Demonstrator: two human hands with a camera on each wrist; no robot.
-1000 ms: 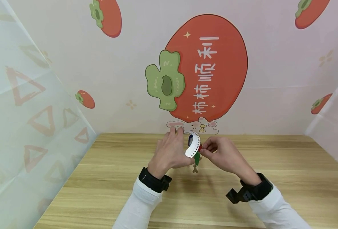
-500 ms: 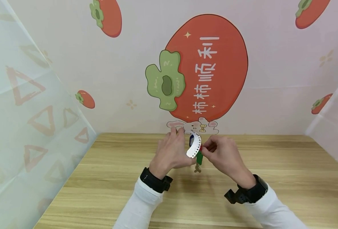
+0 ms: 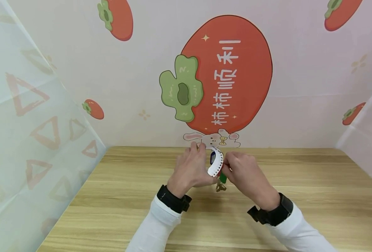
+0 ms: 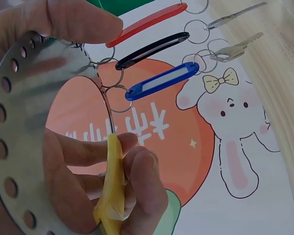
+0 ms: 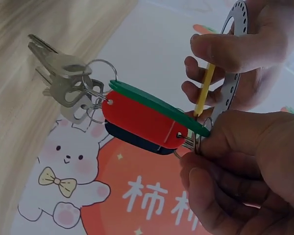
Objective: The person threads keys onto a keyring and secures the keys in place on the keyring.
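My left hand (image 3: pixel 190 169) grips a flat metal ring with a row of holes (image 3: pixel 216 162), pinching it at a yellow wrapped part (image 4: pixel 115 181). With thumb and fingers, my right hand (image 5: pixel 255 161) pinches small wire rings at the holed rim. From this rim hang key tags: a green tag (image 5: pixel 159 106), a red tag (image 5: pixel 142 120), a black tag (image 4: pixel 152 50) and a blue tag (image 4: pixel 161 82). Several metal keys (image 5: pixel 66 81) dangle from the tags' far ends. In the head view the right hand and metal ring partly hide the tags.
Both hands are above a wood-grain table (image 3: pixel 135 210). Behind it stands a backdrop (image 3: pixel 135 84) printed with a large persimmon and a rabbit. Pale printed sheets (image 3: pixel 31 140) rise at the left and right sides.
The metal ring and left hand have shifted slightly right and down. My right hand has turned, with its fingers closer to the rim. The green tag and keys have swung right.
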